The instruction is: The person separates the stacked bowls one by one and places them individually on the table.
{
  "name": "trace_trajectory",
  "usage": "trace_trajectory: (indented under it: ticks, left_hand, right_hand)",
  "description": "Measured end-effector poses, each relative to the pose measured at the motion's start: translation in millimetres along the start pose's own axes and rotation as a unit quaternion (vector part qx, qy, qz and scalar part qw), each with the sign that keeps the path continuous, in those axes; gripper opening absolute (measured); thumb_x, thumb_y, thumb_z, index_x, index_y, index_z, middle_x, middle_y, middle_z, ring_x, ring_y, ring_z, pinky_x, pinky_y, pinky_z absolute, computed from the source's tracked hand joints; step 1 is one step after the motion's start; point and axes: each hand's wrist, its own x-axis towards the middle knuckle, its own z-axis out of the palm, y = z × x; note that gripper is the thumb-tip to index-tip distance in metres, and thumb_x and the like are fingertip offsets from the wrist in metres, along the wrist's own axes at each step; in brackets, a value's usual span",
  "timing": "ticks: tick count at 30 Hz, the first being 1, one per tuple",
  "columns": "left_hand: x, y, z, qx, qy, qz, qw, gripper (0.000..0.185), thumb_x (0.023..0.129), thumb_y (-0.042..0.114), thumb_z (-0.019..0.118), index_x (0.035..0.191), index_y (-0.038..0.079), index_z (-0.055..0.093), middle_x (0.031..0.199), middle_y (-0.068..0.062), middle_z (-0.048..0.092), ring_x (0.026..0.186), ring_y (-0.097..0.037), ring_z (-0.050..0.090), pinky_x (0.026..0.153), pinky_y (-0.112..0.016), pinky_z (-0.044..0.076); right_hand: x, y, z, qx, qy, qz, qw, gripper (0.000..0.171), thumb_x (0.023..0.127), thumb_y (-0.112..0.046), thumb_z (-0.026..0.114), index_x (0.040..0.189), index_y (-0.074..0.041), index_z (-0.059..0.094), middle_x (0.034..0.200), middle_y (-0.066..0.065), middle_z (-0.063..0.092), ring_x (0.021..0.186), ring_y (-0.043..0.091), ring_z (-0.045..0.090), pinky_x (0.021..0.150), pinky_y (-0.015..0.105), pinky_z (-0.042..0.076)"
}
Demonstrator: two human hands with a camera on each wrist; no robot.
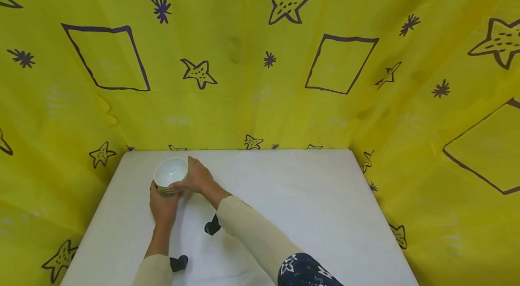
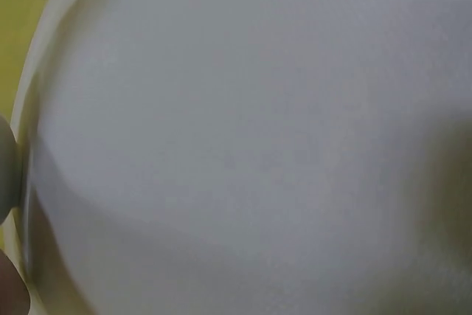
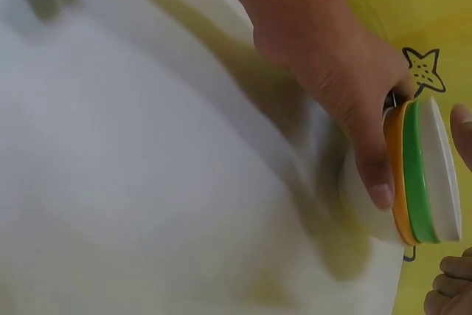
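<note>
1. The stacked bowls are over the far left part of the bench, mouths up, with the yellow curtain just behind. Rims in white, green and orange show at the side; the exact count is hard to tell, as is whether the base touches the cloth.
2. Both grips are narrow and filled. The left hand holds the stack low on its near left side; the right hand holds it at the right, near the upper rim.
3. The likeliest trouble is the bowls parting: if the right hand pulls upward while the left holds low, the top one could come away alone or tip.
4. Smooth walls could also slip, should the left thumb, pressed against the outer side, lose its pressure.
5. A knock against the curtain seems possible, because the stack is close to the back edge.
6. The left forearm runs almost straight out from the near edge, its wrist below the bowls. The right arm reaches diagonally across from the lower right, its cream sleeve long over the bench.
7. The right thumb lies along the near side of the rim, the other fingers at the right. The left wrist view, mostly pale blur, adds little about the left fingers.
</note>
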Motion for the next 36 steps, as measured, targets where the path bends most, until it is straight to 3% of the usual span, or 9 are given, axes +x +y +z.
trace_trajectory:
  ticks: [5, 15, 26, 36]
  left_hand:
    - [1.1, -3.4, -0.2, 0.009, 0.002, 0.022, 0.9997, 0.103, 0.082, 0.012, 0.090, 0.161, -0.005, 0.026, 0.160, -0.034, 0.036, 0.149, -0.051, 0.032, 0.123, -0.061, 0.024]
    - [2.8, -7.1, -2.0, 0.029, -0.019, 0.027, 0.9990, 0.100, 0.080, 0.014, 0.090, 0.158, -0.007, 0.031, 0.155, -0.035, 0.043, 0.145, -0.053, 0.038, 0.118, -0.066, 0.031]
    - [6.1, -9.1, -1.1, 0.013, -0.029, 0.017, 0.9993, 0.094, 0.081, 0.016, 0.087, 0.155, -0.007, 0.033, 0.154, -0.034, 0.044, 0.144, -0.051, 0.039, 0.116, -0.067, 0.031]
    - [8.1, -13.0, -1.4, 0.005, -0.021, 0.033, 0.9992, 0.091, 0.080, 0.013, 0.086, 0.151, -0.008, 0.033, 0.151, -0.037, 0.045, 0.142, -0.054, 0.040, 0.116, -0.069, 0.031]
  right_hand:
    - [3, 3, 3, 0.011, -0.009, -0.003, 1.000, 0.101, 0.072, -0.053, 0.095, 0.151, -0.008, 0.050, 0.130, 0.000, 0.064, 0.111, 0.010, 0.062, 0.088, 0.021, 0.053]
    - [-1, 2, 7, -0.003, -0.025, 0.020, 0.999, 0.116, 0.074, -0.053, 0.094, 0.161, -0.004, 0.035, 0.143, 0.005, 0.059, 0.121, 0.014, 0.060, 0.096, 0.023, 0.051]
    - [4, -3, 16, -0.007, -0.001, 0.022, 1.000, 0.118, 0.077, -0.055, 0.092, 0.163, -0.003, 0.031, 0.151, 0.008, 0.054, 0.131, 0.016, 0.056, 0.103, 0.024, 0.048]
    - [5, -7, 17, -0.032, 0.010, 0.023, 0.999, 0.117, 0.071, -0.054, 0.095, 0.160, -0.006, 0.037, 0.144, 0.004, 0.058, 0.124, 0.013, 0.059, 0.098, 0.021, 0.050]
